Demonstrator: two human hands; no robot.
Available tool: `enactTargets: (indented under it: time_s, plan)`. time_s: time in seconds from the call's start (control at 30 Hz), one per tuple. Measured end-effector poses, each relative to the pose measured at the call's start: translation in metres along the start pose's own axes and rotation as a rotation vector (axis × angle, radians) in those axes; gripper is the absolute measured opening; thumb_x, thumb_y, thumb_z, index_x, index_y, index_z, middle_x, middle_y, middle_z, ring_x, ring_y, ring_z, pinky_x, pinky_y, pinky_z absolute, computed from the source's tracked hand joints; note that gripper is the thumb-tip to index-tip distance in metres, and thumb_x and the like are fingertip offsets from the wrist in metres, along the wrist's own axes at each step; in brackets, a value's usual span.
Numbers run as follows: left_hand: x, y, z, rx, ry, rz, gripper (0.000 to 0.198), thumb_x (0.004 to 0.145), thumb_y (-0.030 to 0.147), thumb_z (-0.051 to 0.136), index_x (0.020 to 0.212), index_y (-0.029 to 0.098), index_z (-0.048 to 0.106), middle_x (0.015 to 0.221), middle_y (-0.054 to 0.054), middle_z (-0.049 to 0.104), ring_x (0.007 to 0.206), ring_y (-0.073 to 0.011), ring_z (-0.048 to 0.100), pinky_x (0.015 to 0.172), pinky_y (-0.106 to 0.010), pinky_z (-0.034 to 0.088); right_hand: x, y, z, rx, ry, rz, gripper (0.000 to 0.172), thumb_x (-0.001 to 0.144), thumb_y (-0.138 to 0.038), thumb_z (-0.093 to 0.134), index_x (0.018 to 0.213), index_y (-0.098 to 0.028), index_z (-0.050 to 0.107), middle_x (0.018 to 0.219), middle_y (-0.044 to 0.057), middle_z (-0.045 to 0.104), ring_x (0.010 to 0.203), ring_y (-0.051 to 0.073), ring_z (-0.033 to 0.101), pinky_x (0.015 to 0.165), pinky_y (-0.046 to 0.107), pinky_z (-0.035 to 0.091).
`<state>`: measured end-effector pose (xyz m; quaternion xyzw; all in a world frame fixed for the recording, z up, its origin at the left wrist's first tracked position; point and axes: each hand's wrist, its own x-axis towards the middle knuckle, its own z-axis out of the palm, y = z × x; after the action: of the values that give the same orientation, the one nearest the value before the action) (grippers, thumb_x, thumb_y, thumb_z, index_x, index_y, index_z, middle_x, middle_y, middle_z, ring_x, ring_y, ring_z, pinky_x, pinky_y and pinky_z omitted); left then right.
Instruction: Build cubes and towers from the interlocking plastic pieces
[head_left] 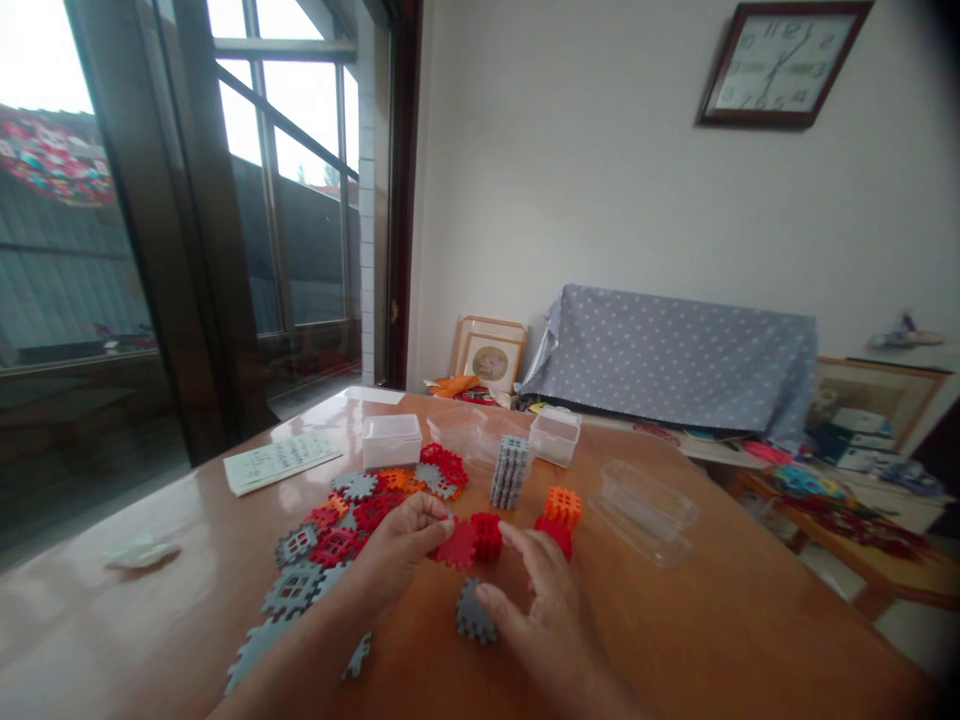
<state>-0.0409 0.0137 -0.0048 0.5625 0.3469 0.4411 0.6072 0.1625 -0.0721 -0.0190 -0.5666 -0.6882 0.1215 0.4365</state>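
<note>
Pinched between the thumb and fingers of my left hand is a flat red interlocking tile with toothed edges. A stack of red tiles stands just right of it. My right hand has its thumb and fingers apart; a fingertip is at the stack's right side, and I cannot tell if it touches. Below, near the right thumb, lies a stack of grey tiles. Loose grey, red and orange tiles spread to the left, partly hidden by my left arm. A tall grey tile stack stands behind.
An orange tile stack and more red tiles stand beyond my right hand. Clear plastic boxes and a clear lid rest on the wooden table. A written paper and a crumpled wrapper lie left.
</note>
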Motion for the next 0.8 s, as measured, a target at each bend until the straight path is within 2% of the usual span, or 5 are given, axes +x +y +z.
enactTargets:
  time_s: [0.1, 0.3, 0.43, 0.57, 0.8]
  plan:
    - [-0.005, 0.001, 0.010, -0.085, -0.091, -0.018, 0.026, 0.083, 0.034, 0.070, 0.092, 0.019, 0.051, 0.075, 0.003, 0.062, 0.065, -0.0097, 0.055, 0.064, -0.022, 0.038, -0.001, -0.003, -0.002, -0.014, -0.008, -0.017, 0.068, 0.078, -0.036, 0.073, 0.141, -0.031, 0.049, 0.137, 0.008, 0.054, 0.126, 0.030, 0.052, 0.103, 0.044, 0.046]
    - [-0.014, 0.007, 0.026, -0.227, -0.147, -0.078, 0.030, 0.078, 0.033, 0.076, 0.090, 0.020, 0.051, 0.076, 0.003, 0.062, 0.068, -0.0107, 0.055, 0.068, -0.023, 0.041, 0.001, -0.010, -0.006, -0.008, -0.040, -0.045, 0.052, 0.077, -0.032, 0.073, 0.127, -0.027, 0.060, 0.122, 0.008, 0.062, 0.114, 0.027, 0.059, 0.098, 0.040, 0.049]
    - [-0.016, 0.009, 0.029, -0.247, -0.151, -0.085, 0.030, 0.078, 0.034, 0.077, 0.089, 0.020, 0.052, 0.078, 0.003, 0.062, 0.069, -0.0110, 0.056, 0.067, -0.023, 0.040, 0.002, -0.008, -0.006, 0.021, -0.037, -0.060, 0.053, 0.077, -0.029, 0.074, 0.128, -0.026, 0.059, 0.121, 0.008, 0.062, 0.113, 0.026, 0.059, 0.098, 0.039, 0.048]
    - [-0.016, 0.007, 0.030, -0.224, -0.123, -0.076, 0.026, 0.083, 0.034, 0.072, 0.094, 0.019, 0.054, 0.081, 0.000, 0.065, 0.073, -0.0125, 0.059, 0.072, -0.025, 0.042, 0.010, 0.005, -0.015, 0.035, -0.002, -0.053, 0.032, 0.079, -0.028, 0.070, 0.111, -0.025, 0.067, 0.110, 0.006, 0.066, 0.103, 0.024, 0.061, 0.092, 0.037, 0.050]
    - [-0.011, 0.001, 0.022, -0.177, -0.109, -0.087, 0.028, 0.087, 0.038, 0.068, 0.103, 0.019, 0.055, 0.099, -0.005, 0.070, 0.084, -0.0165, 0.066, 0.085, -0.033, 0.047, 0.030, 0.050, -0.052, 0.121, 0.242, 0.249, 0.036, 0.082, -0.045, 0.065, 0.109, -0.021, 0.066, 0.103, 0.007, 0.072, 0.080, 0.022, 0.064, 0.073, 0.035, 0.050]
